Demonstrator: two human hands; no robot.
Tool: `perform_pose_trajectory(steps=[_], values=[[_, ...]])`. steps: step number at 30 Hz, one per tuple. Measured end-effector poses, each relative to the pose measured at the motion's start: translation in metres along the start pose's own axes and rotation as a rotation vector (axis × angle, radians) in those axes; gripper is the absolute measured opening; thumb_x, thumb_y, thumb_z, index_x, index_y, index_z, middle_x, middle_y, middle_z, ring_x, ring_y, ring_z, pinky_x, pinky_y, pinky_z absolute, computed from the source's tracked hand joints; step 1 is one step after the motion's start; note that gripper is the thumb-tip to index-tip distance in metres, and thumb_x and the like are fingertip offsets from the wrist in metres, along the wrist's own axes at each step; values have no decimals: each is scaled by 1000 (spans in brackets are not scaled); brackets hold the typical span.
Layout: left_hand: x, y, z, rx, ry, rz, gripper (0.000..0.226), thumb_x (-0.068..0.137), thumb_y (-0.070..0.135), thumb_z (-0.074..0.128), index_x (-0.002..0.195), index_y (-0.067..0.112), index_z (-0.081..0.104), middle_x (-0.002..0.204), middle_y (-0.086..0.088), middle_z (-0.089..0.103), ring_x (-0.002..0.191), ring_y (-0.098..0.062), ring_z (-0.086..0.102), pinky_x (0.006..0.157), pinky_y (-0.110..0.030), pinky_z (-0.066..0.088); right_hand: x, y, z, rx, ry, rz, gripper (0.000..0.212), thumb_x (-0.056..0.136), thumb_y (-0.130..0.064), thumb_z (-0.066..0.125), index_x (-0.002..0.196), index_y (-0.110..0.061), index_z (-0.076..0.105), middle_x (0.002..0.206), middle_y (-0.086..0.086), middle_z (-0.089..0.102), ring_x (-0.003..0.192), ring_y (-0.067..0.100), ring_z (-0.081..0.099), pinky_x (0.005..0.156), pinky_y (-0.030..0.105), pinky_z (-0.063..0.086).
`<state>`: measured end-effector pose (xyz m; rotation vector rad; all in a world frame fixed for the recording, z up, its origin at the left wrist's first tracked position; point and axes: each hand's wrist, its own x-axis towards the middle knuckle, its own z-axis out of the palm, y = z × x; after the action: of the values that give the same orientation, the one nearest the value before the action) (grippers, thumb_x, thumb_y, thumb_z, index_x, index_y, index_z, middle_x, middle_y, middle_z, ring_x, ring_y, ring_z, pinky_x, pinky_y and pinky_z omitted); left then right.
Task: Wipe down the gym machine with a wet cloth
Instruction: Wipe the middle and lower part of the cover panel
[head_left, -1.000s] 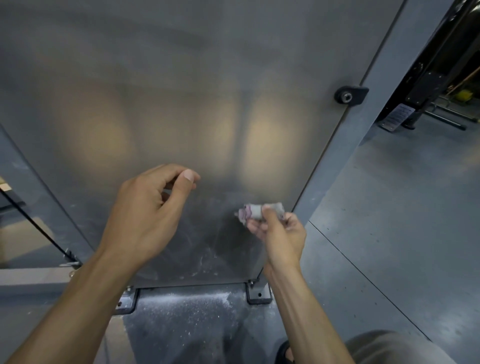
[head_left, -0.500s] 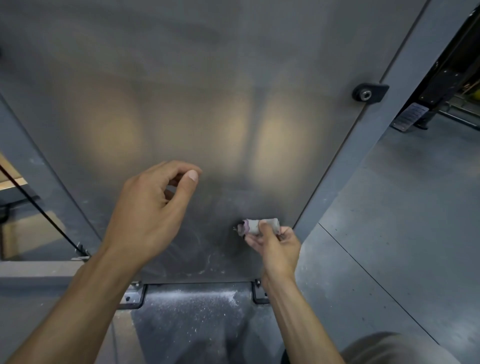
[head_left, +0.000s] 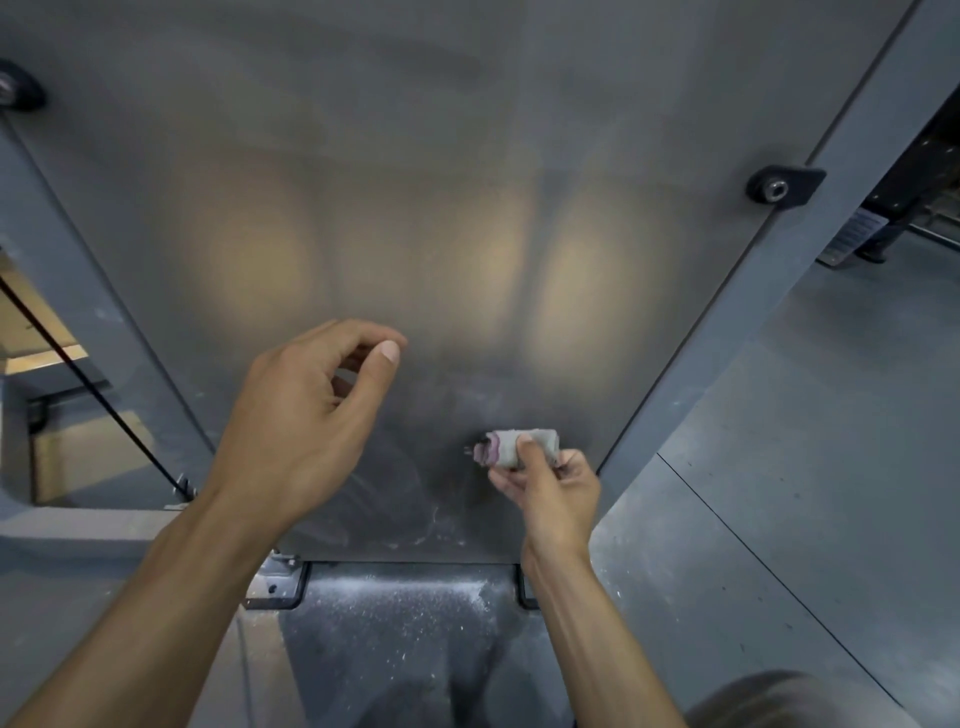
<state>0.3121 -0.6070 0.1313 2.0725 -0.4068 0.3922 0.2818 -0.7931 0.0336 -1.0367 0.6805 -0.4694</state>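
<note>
Grey concrete floor (head_left: 810, 467) surrounds one metal panel (head_left: 415, 182) of the machine. Your right hand (head_left: 553, 491) pinches the one small rolled cloth (head_left: 519, 448) against the panel's lower part. It looks soft and light, so hold its middle. Your left hand (head_left: 306, 421) hovers loosely curled, holding nothing.

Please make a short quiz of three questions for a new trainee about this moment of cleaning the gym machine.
1. True or false: the left hand holds the rolled cloth.
2. Which part of the metal panel is the cloth against? A) upper left B) lower right C) centre top
3. Fill in: white dust lies on the dark ___ below the panel.

Key
1. False: the right hand grips it; the left hand's fingers are loosely curled and hold nothing.
2. B
3. base
</note>
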Motion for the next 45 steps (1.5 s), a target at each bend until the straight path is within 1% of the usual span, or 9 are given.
perform_pose_trajectory(steps=[3,10,16,21,26,32,37,40,45], values=[[0,-1,-2,-2,-2,1,15,101,28,60,101,28,75,93,17,73,89,-3,67,75,-7,46,-3,-5,3,19,-10,5,28,94,1,68,78,-9,46,71,20,65,53,19,69,54,29,60],[1,-2,-2,-2,6,0,14,101,28,61,101,29,75,93,18,73,90,-3,67,74,-4,44,-21,-65,34,148,-158,-159,18,95,-4,69,87,-6,52,76,20,72,59,22,72,56,27,60],[1,-5,-5,9,45,-1,14,101,25,60,106,28,74,98,16,71,95,-2,65,74,-3,43,-6,-5,14,30,-44,-19,25,94,-3,69,81,-8,48,68,15,63,56,18,70,53,29,60],[2,-7,-9,26,63,-10,15,101,23,61,109,27,72,102,15,70,97,0,63,74,-2,41,4,31,-3,-48,10,88,28,95,0,67,79,-9,46,80,25,66,62,24,71,55,32,61],[1,-4,-11,28,64,-18,15,101,23,61,111,27,71,99,20,67,94,6,60,72,0,39,1,29,-1,-40,11,71,26,95,2,66,81,-8,47,82,27,66,63,25,73,55,30,60],[4,-4,-10,27,67,-30,14,101,24,60,110,28,70,98,20,66,93,4,60,72,-1,40,-16,-22,32,90,-100,-69,23,94,2,67,81,-7,50,64,15,68,56,20,71,55,26,59],[5,-3,-11,28,71,-31,14,101,23,60,109,28,70,97,21,66,93,5,60,71,0,39,-19,-36,42,110,-155,-183,21,95,-3,68,83,-6,51,71,18,64,65,22,71,60,31,61],[5,-2,-11,28,61,-37,14,101,24,60,110,27,70,97,21,65,92,7,59,70,0,39,-11,-6,30,35,-80,-113,28,94,-4,70,77,-7,48,72,16,59,65,20,69,60,33,61],[6,-4,-11,27,63,-45,13,101,24,60,109,30,69,95,22,65,91,7,60,71,-1,39,-10,16,20,3,-32,5,28,94,1,68,77,-9,46,78,26,65,63,27,73,58,34,62]])
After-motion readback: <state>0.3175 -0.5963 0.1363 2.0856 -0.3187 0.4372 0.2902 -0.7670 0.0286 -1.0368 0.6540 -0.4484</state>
